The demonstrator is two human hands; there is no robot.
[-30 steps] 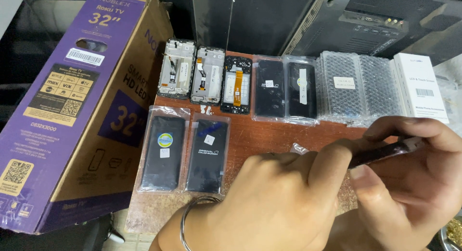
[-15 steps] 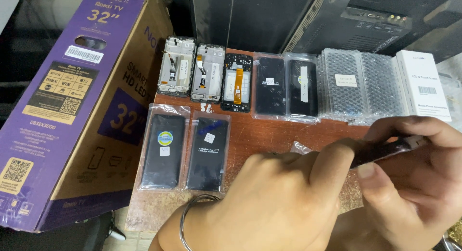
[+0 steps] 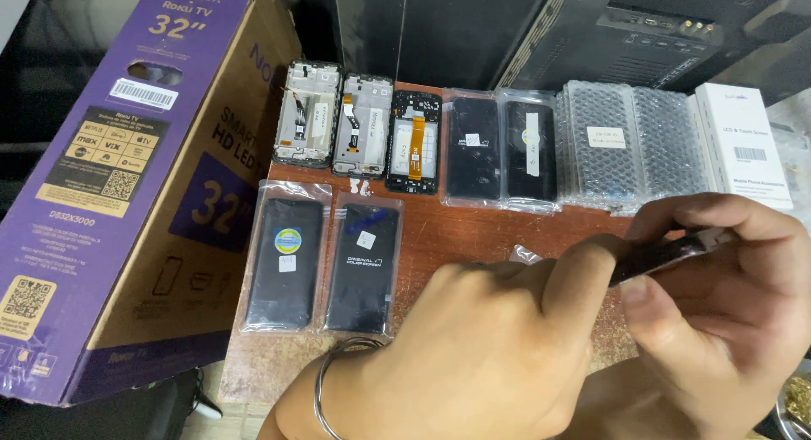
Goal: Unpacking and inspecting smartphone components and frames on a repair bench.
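My left hand (image 3: 473,347), a metal bangle on its wrist, and my right hand (image 3: 718,313) meet at the lower right over a brown table (image 3: 473,229). Both grip a thin dark phone screen panel (image 3: 667,252), seen edge-on between the fingers. Two black screens in clear sleeves (image 3: 325,265) lie flat just left of my left hand. A small clear plastic scrap (image 3: 525,254) lies beside my left knuckles.
Along the table's far edge lie three bare screen frames (image 3: 359,127), two sleeved black screens (image 3: 503,149), bubble-wrapped parts (image 3: 629,149) and a white box (image 3: 739,140). A large purple television carton (image 3: 127,178) leans at the left. Dark electronics stand behind.
Both hands stay closed on the panel in nearly the same spot; the view has shifted only slightly.
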